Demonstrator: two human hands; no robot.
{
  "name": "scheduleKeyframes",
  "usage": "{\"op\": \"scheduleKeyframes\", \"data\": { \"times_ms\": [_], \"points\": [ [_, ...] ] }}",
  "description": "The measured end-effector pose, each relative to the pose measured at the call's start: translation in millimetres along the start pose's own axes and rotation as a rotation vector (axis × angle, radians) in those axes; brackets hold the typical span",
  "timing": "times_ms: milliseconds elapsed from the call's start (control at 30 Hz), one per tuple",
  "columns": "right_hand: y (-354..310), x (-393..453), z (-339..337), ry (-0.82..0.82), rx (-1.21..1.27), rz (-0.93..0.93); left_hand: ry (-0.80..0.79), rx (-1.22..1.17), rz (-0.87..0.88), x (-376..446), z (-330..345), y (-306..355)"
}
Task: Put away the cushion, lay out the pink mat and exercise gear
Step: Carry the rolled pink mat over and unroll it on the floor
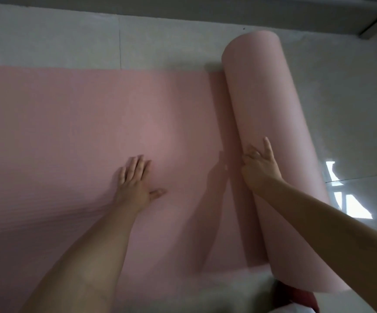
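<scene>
Mat [88, 123] half unrolled, roll [271, 123] remaining. Left hand [135, 184] flat, fingers spread; right hand [259, 168] pressing roll, fingers partly curled (gear, cushion unseen).

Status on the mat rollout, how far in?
Partly done: much of the pink mat lies flat on the floor. In hand: the left hand presses the flat part while the right hand pushes the still-rolled section. Left: unroll the rest; no cushion or exercise gear in view.
</scene>
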State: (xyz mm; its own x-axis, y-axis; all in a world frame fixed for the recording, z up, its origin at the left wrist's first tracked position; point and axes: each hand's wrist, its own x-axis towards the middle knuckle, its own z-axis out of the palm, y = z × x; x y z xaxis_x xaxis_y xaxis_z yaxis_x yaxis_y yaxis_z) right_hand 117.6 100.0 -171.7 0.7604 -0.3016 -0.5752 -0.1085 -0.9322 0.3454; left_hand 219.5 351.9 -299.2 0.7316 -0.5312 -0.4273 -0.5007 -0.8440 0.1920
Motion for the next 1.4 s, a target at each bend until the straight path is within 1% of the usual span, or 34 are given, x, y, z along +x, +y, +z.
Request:
{"op": "scheduleKeyframes", "data": {
  "times_ms": [100, 300, 400, 500, 567, 667, 733, 800, 900, 967, 1067, 1200, 1300, 1400],
  "points": [
    [5, -1, 1, -0.004, -0.033, 0.014, -0.011, 0.019, -0.012, -1, -3, 1],
    [11, -1, 0, 0.018, -0.07, 0.013, -0.097, 0.03, -0.038, 0, -17, 7],
    [18, 0, 6, -0.002, -0.139, 0.017, -0.161, 0.016, -0.093, 0, -30, 18],
    [29, 2, 9, -0.025, -0.259, 0.011, -0.202, -0.012, -0.19, 1, -40, 35],
    [38, 3, 10, -0.008, -0.266, 0.017, -0.189, -0.027, -0.257, -2, -42, 50],
    [52, 2, 15, 0.047, -0.178, -0.019, -0.1, -0.01, -0.296, -7, -40, 72],
    [62, 1, 24, 0.095, -0.075, -0.057, -0.074, -0.005, -0.265, -8, -36, 86],
    [76, -1, 34, 0.131, 0.009, -0.06, -0.098, -0.033, -0.215, -6, -33, 105],
    [101, -9, 48, 0.149, 0.024, -0.099, -0.149, -0.007, -0.125, -1, -32, 137],
    [106, -14, 50, 0.135, -0.013, -0.117, -0.187, 0.021, -0.086, 3, -37, 151],
    [121, -24, 56, 0.103, 0.014, -0.052, -0.254, 0.023, -0.008, 11, -50, 184],
    [153, -27, 69, 0.127, 0.037, 0.015, -0.26, 0.057, 0.068, 24, -66, 228],
    [173, -23, 77, 0.232, 0.123, 0.032, -0.249, 0.008, 0.068, 34, -71, 253],
    [191, -14, 86, 0.266, 0.147, 0.027, -0.254, -0.115, 0.004, 46, -69, 279]
  ]
}}
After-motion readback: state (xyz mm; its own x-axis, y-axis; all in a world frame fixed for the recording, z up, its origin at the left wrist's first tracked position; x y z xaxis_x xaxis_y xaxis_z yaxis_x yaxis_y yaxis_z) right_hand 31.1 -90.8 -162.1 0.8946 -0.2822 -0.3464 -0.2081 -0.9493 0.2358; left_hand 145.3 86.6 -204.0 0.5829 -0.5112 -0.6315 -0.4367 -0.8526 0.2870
